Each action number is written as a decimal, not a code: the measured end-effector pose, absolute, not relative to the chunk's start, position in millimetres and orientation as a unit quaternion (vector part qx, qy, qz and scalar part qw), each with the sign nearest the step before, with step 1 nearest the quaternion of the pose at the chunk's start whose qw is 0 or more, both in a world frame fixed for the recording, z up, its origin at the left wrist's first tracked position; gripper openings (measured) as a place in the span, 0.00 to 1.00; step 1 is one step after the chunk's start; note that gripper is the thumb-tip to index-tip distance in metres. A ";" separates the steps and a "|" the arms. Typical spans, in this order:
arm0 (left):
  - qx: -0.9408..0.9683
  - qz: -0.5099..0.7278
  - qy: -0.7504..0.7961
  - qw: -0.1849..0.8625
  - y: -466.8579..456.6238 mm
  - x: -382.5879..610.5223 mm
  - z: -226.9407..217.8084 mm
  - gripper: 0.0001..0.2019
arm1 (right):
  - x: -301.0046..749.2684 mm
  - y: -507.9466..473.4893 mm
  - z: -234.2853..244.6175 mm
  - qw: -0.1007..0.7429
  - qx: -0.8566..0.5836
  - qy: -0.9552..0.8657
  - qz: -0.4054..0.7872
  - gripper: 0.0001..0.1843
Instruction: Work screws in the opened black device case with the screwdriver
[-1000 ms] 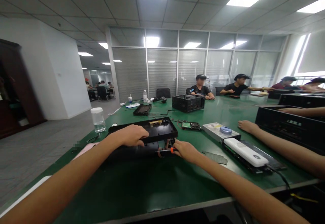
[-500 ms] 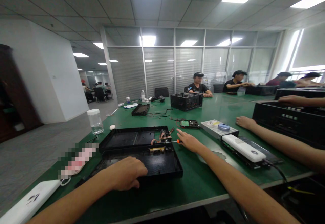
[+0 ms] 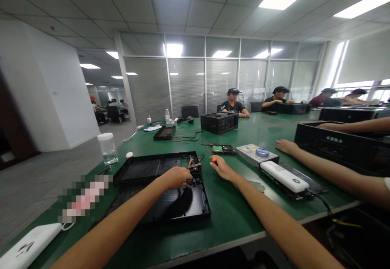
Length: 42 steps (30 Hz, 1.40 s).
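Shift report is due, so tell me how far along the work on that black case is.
Done: the black case lies open, its two halves flat on the green table. In hand: the left hand is at the wires between the halves, and the right hand holds an orange-handled screwdriver beside them. Left, probably: the wired part looks attached inside, and the case is not yet closed.

Dark green across the counter (image 3: 243, 208). Glossy black on the casing halves (image 3: 143, 166), reddish-brown on the wires (image 3: 193, 162) between. Orange on the screwdriver handle (image 3: 214, 160). White on the bottle cap (image 3: 105, 136) and the slim device (image 3: 284, 176); pale blue disc (image 3: 262, 152) on a grey drive (image 3: 247, 150); green circuit board (image 3: 217, 148).
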State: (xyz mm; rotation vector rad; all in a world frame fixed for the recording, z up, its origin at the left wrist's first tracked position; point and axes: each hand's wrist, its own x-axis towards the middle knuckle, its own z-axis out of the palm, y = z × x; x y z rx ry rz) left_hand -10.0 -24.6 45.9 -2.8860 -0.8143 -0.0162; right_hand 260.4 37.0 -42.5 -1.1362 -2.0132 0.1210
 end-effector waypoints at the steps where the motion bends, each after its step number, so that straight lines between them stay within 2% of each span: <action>1: -0.962 -0.007 -0.260 0.078 -19.2 -7.4 38.7 0.05 | 261.2 36.9 -42.1 0.404 -0.454 -0.793 0.051 0.19; 5: -0.962 -0.040 -0.254 0.089 -12.7 -6.0 17.3 0.06 | 266.1 34.9 -36.9 0.412 -0.467 -0.780 0.057 0.18; 10: -0.966 -0.065 -0.235 0.087 -19.1 -5.4 13.9 0.09 | 264.0 29.7 -32.5 0.430 -0.472 -0.765 0.083 0.18; 17: -0.954 -0.189 -0.209 0.102 -19.2 5.6 9.5 0.09 | 261.1 30.5 -32.1 0.439 -0.463 -0.765 0.088 0.18; 23: -0.931 -0.212 -0.278 0.106 -16.1 16.0 -12.3 0.07 | 260.3 33.8 -33.2 0.457 -0.460 -0.753 0.114 0.19; 29: -0.919 -0.235 -0.302 0.095 -16.3 16.8 -14.1 0.08 | 256.3 29.2 -26.9 0.463 -0.454 -0.750 0.134 0.19; 34: -0.929 -0.231 -0.275 0.090 -14.3 15.8 -15.7 0.07 | 252.8 25.3 -25.0 0.480 -0.450 -0.739 0.149 0.18; 39: -0.938 -0.231 -0.242 0.087 -12.3 12.1 -16.0 0.08 | 249.1 21.0 -21.6 0.476 -0.452 -0.716 0.238 0.19; 42: -0.942 -0.230 -0.229 0.084 -10.9 10.6 -15.4 0.08 | 248.5 17.6 -17.8 0.477 -0.453 -0.719 0.226 0.19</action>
